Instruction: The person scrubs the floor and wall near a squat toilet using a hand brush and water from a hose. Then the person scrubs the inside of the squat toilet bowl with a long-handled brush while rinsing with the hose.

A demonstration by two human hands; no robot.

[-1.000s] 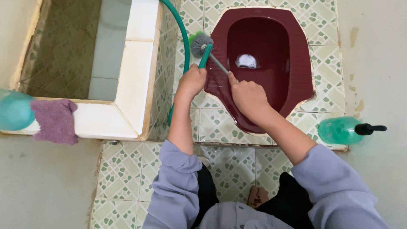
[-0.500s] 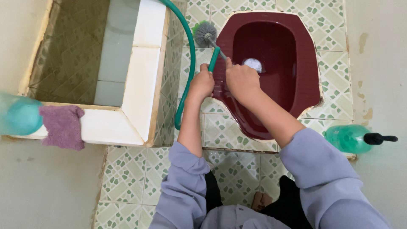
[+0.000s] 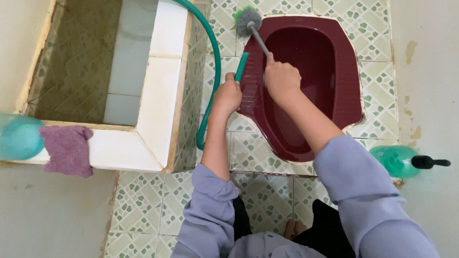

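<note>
Right hand [image 3: 282, 79] gripping the toilet brush [image 3: 249, 21], its bristles sitting at the maroon squat toilet's [image 3: 344, 71] far-left rim, left hand [image 3: 228, 94] clasping the green hose [image 3: 213, 57] just left of that toilet

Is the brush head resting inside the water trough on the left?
No, the brush head sits at the far rim of the dark red squat toilet, held by the right hand.

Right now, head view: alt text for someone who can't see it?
The right hand scrubs the rim of a maroon squat toilet with a grey brush, while the left hand aims a green hose at it; a tiled water basin sits alongside.
</note>
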